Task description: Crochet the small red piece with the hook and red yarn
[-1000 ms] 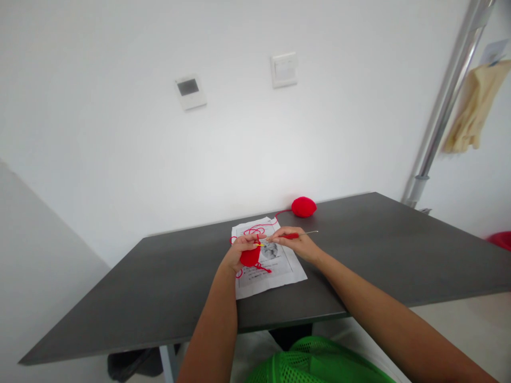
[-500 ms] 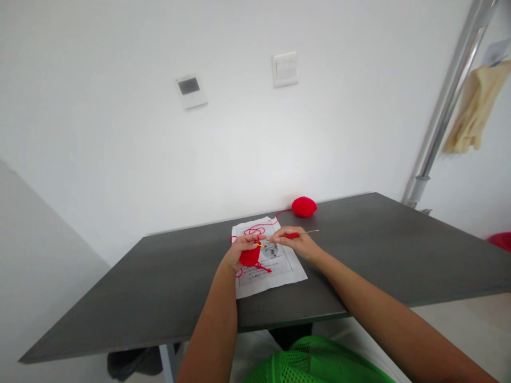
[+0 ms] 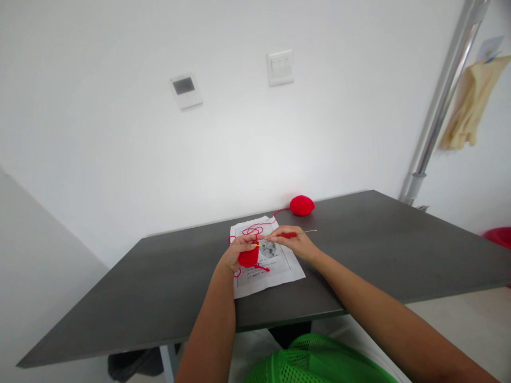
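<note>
A small red crochet piece [image 3: 248,258] is pinched in my left hand [image 3: 235,252], with a small yellow item [image 3: 257,245], perhaps a stitch marker, at its upper edge. My right hand [image 3: 296,242] is closed around the red grip of a crochet hook [image 3: 288,235]. One thin end of the hook points toward the piece and the other sticks out to the right. Loose red yarn [image 3: 253,229] loops behind my left hand and runs back to a red yarn ball [image 3: 302,205] by the wall. Underneath both hands lies a printed sheet [image 3: 279,274] with a picture.
The dark grey table [image 3: 175,298] stands against a white wall holding a thermostat [image 3: 186,91] and a light switch [image 3: 280,68]. To the right are a metal pole [image 3: 435,122], hanging cream gloves [image 3: 467,111] and a red object [image 3: 499,236]. Green mesh cloth [image 3: 311,361] shows below the table edge.
The view has shifted slightly, so everything sits a little further left. Both hands keep their hold on the crochet piece and the hook, with hardly any visible movement.
</note>
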Tool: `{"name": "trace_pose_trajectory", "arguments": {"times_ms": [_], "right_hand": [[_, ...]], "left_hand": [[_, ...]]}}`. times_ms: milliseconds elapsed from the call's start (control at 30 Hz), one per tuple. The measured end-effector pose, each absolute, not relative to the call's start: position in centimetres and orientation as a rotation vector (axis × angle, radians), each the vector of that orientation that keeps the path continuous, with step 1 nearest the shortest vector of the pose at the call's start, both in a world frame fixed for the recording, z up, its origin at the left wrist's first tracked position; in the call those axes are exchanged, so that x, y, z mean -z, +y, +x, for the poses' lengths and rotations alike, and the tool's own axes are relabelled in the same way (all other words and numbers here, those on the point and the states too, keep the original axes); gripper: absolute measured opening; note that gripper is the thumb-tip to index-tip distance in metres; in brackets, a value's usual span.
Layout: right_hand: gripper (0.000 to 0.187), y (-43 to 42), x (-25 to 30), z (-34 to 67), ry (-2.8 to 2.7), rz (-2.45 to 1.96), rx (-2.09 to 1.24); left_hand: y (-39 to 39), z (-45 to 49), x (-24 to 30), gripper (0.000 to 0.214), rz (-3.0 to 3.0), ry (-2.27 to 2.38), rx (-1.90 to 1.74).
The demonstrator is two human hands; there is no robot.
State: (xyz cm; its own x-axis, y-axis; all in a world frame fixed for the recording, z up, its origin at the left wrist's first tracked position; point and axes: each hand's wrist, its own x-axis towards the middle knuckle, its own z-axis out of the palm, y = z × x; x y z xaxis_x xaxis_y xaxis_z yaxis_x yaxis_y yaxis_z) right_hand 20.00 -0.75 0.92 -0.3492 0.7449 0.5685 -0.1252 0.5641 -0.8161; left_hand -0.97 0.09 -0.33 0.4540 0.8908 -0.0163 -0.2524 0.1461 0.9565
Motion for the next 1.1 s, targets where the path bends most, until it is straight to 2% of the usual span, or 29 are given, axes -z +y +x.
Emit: {"name": "trace_pose_trajectory", "arguments": {"times_ms": [433, 900, 1100], "right_hand": [[0.018, -0.76, -0.98, 20.35, -1.634, -0.525, -1.22], [0.016, -0.76, -0.99, 20.44, -1.753, -0.563, -1.024], [0.014, -0.55, -1.05, 20.75, -1.748, -0.524, -1.106]], "left_hand": [[0.04, -1.05, 0.49, 0.035, 1.103, 0.689, -0.931], [0.1, -1.04, 0.49, 0.037, 1.089, 0.699, -0.919], [0.1, -0.96, 0.56, 0.034, 1.094, 0.675, -0.922]]}}
